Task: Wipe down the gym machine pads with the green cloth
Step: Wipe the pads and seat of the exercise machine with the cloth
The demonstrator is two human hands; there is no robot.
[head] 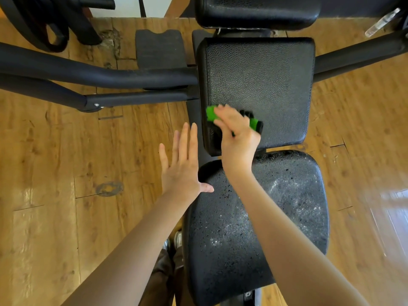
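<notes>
My right hand (237, 138) presses a green cloth (211, 113) with black trim onto the lower left part of the middle black pad (265, 74). Most of the cloth is hidden under my palm and fingers. Below it lies the seat pad (287, 195), black and speckled with white dust and wet spots. A third black pad (256, 9) sits at the top of the view. My left hand (181, 166) hovers flat with fingers spread, just left of the seat pad, its thumb over the pad's edge, holding nothing.
Black steel frame tubes (99, 74) run left from the middle pad, and another tube (357, 56) runs right. A black footplate (160, 48) lies on the wooden floor (55, 162). A clear spray bottle (382, 22) rests at top right. My shoes (174, 239) show beside the seat.
</notes>
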